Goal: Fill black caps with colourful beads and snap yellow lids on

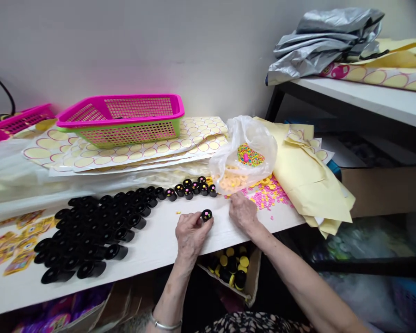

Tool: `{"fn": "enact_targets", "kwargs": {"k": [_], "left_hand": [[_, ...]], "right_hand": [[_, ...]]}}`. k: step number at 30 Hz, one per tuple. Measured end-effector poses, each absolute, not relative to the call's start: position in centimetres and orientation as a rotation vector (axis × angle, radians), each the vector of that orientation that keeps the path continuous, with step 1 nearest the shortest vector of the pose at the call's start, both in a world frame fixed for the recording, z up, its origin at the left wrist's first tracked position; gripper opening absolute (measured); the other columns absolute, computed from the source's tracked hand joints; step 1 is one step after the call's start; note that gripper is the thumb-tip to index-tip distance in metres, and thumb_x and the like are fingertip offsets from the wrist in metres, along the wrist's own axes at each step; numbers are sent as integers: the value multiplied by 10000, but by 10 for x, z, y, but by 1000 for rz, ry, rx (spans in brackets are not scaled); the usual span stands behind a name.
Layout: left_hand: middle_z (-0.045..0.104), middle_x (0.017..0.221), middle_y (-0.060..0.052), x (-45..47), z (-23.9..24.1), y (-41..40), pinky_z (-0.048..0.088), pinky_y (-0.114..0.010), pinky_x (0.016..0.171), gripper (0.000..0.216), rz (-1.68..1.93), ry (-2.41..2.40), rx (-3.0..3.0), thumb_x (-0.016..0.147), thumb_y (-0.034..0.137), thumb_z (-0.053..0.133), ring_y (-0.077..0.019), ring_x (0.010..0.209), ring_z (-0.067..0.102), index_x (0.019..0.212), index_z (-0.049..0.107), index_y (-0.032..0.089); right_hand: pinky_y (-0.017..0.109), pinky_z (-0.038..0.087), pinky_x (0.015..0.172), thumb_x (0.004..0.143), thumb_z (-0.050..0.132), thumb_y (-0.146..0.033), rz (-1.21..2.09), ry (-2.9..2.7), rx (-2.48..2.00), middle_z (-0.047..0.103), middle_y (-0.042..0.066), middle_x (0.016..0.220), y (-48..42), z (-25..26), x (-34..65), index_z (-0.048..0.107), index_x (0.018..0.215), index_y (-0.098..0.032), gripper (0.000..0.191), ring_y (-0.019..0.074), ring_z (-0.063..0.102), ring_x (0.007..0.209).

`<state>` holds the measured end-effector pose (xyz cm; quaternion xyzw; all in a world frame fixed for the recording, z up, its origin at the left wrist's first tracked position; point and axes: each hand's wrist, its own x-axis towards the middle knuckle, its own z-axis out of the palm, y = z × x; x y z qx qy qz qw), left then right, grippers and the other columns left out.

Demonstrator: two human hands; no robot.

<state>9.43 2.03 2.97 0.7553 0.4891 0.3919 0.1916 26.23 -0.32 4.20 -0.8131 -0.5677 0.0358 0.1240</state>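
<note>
Between the thumb and fingers of my left hand (190,233) is a small round black cup (206,214), with a few coloured bits in its top. My right hand (243,213) is closed at the front of a clear plastic bag (263,138), beside loose pink pieces (268,200); whatever its fingertips grip is hidden. Inside the bag are multicoloured beads (252,156) and pale orange rings (230,180). A short group of black cups with coloured bits (188,192) stands behind my hands. Many more black cups (100,226) cover the table's left part.
A pink and green basket (131,132) rests on sheets with circles (201,134) along the wall. Yellow paper (305,171) hangs over the table's right edge. Below the table is a box of black and yellow pieces (251,277). Shiny packets (21,245) lie far left.
</note>
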Motion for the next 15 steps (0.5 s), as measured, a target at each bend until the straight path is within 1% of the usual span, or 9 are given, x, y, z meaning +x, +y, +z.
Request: {"fn": "enact_targets", "kwargs": {"k": [3,7,11,15], "left_hand": [[522,547,18,95,27,22,364,-273,651,122,1101,1331,2105,660,339,655,-146,617,440,680,660,219],[543,573,9,92,22,25,375,-279,657,249,1077,1300,2054,625,396,701,-157,641,444,797,689,217],[540,572,-2,89,19,25,373,-278,659,249,1021,1269,2067,644,439,694,-161,664,446,755,696,216],[545,580,-7,88,19,24,371,-279,664,245,997,1265,2085,654,434,689,-162,672,446,759,698,213]], "right_hand": [[250,335,593,841,393,-164,11,-1641,-2289,575,45,938,-5,44,277,568,911,-195,191,161,543,809],[253,288,540,853,405,-212,-44,-1709,-2275,544,36,938,5,46,279,565,945,-213,184,149,527,758],[267,243,510,838,430,-215,-123,-1785,-2304,530,44,955,15,49,277,568,932,-191,169,141,524,708],[266,265,533,832,452,-250,-214,-1795,-2230,538,44,944,13,56,281,572,918,-170,168,141,528,722]]}}
